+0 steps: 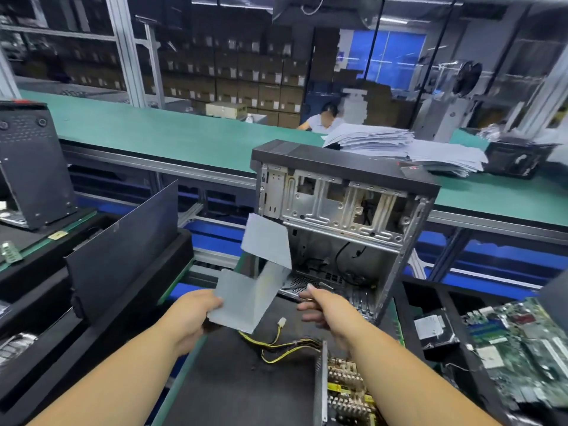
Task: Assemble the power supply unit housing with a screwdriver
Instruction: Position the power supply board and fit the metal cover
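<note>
Currently the left hand (196, 309) grips the lower edge of the cover (255, 278), a bent grey sheet-metal piece held in the air just left of the case (344, 216). Thumb lies on top, fingers curl beneath. Right hand (322, 305) hovers in front of the case's open side, fingers loosely spread, holding nothing visible. PSU base (344, 388) with exposed board sits on the mat (233, 379) below the case, under the right forearm; yellow wires (276, 345) run from it toward the cover.
</note>
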`<state>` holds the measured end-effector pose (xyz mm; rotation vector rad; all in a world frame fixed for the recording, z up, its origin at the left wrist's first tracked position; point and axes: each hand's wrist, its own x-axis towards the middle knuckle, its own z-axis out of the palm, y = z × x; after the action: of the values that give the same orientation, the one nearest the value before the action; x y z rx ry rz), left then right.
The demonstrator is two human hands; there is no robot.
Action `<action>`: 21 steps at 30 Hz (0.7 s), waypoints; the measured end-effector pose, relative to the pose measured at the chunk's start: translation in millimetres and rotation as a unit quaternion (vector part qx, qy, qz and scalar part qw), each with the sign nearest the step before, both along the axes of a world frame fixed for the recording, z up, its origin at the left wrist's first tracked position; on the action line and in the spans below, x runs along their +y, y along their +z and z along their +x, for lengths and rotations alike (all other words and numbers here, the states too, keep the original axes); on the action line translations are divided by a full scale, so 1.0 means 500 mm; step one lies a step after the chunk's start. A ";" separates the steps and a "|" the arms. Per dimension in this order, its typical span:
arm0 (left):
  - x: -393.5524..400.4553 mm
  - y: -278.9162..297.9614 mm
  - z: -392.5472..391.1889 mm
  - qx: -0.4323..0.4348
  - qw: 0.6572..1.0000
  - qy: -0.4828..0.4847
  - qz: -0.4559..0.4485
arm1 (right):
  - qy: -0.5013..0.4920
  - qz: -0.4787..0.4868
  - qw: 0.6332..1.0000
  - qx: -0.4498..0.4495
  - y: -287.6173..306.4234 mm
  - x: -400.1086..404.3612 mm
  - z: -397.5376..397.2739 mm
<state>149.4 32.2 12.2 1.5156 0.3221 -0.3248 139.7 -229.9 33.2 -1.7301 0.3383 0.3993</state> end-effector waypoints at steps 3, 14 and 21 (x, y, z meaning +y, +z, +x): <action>-0.070 0.015 -0.005 0.044 0.996 -0.026 -0.077 | -0.027 0.118 0.992 0.028 0.041 -0.028 -0.034; -0.260 0.032 -0.034 0.087 0.968 -0.150 -0.181 | -0.034 0.288 0.952 0.101 0.106 -0.141 -0.112; -0.323 0.018 -0.031 0.127 0.964 -0.163 -0.167 | -0.042 -0.071 0.988 -0.134 0.116 -0.214 -0.143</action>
<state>133.8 -129.4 21.0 1.1905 0.2051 -0.8003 68.4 -336.9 91.3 -1.8738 0.2486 0.0801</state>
